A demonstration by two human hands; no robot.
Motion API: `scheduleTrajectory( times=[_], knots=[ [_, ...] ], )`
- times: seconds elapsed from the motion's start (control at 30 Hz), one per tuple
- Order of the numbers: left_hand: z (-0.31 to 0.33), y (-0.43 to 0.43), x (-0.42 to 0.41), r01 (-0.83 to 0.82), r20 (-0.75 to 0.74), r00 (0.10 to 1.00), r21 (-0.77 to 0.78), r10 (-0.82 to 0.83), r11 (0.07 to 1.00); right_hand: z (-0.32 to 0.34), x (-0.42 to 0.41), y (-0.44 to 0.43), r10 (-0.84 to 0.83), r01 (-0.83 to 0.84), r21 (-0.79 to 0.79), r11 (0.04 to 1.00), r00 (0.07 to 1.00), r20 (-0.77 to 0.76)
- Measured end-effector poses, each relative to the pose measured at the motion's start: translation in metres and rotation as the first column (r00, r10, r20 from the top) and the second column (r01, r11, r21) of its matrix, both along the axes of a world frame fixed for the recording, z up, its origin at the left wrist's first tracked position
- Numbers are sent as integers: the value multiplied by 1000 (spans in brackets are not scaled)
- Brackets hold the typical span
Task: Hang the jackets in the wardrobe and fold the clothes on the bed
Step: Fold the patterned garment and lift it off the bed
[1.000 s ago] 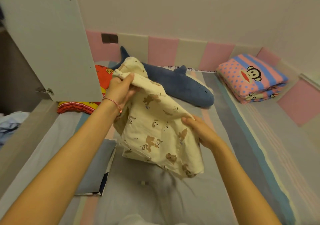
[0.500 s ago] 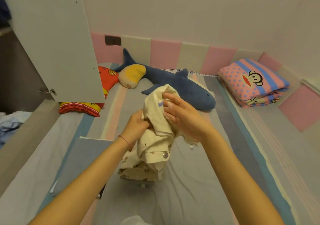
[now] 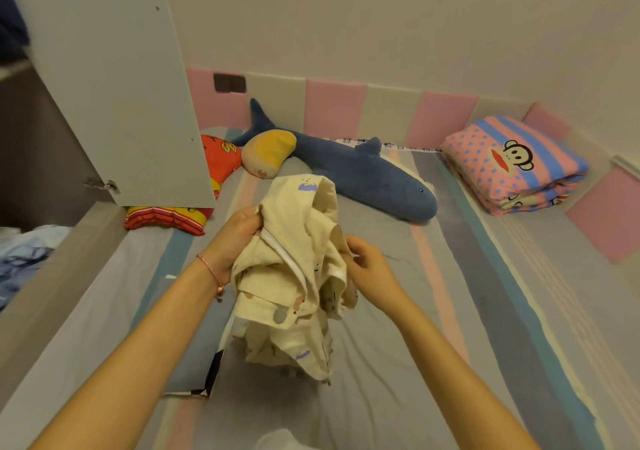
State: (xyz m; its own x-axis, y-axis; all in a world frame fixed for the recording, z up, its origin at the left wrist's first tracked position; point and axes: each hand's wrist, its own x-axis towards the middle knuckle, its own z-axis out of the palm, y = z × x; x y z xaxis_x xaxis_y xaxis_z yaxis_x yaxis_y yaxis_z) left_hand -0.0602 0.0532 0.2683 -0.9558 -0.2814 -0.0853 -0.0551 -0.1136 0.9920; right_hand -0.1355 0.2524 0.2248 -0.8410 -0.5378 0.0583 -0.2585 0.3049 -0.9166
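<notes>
Two hands meet over the middle of the striped bed (image 3: 467,311), and we read the scene from the left edge across. At far left a heap of pale blue clothes (image 3: 20,262) lies inside the wardrobe, whose grey door (image 3: 114,86) stands open over the bed's corner. Under that door's lower edge we see a red and yellow cushion (image 3: 166,219). Nearer to us a flat grey folded piece (image 3: 197,356) lies on the sheet.

Our left hand (image 3: 235,238), a pink bracelet (image 3: 209,271) at its wrist, has its fingers curled round the left side of a cream printed garment (image 3: 294,276). That garment is bunched and held up above the sheet between both hands, with its lower end hanging down; we cannot tell whether it touches the bed. Our right hand (image 3: 370,269) pinches the garment's right edge between thumb and fingers.

Beyond the garment a small yellow pillow (image 3: 272,152) leans on a blue shark plush (image 3: 363,176). At far right a folded pink and blue quilt (image 3: 512,162) sits in the corner.
</notes>
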Motion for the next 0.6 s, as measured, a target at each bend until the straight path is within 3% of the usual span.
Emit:
scheduleTrajectory(
  times=[0.13, 0.2, 0.27, 0.3, 0.4, 0.47, 0.6],
  knots=[
    [-7, -18, 5, -89, 54, 994, -36, 91, 995, 4, -13, 15, -46, 66, 140, 988, 989, -138],
    [-8, -19, 7, -109, 113, 987, -73, 117, 991, 12, -15, 23, -63, 87, 107, 990, 976, -210],
    [-12, -20, 8, -128, 177, 974, -90, 142, 988, 26, -17, 31, -8, 22, 121, 992, 993, -116],
    [-13, -21, 9, -135, 196, 968, -110, 155, 985, 32, -20, 35, 67, -47, 224, 974, 994, -85],
    [-20, -24, 11, -108, 213, 964, -233, 160, 966, 35, -30, 46, 251, -152, 598, 787, 964, -86],
    [-26, -23, 12, -66, 226, 964, -310, 141, 948, 25, -36, 49, 242, -76, 658, 749, 956, -166],
    [-34, -16, 12, -94, 184, 966, -395, 179, 914, 10, -41, 48, 118, 96, 608, 788, 946, -303]
  ],
)
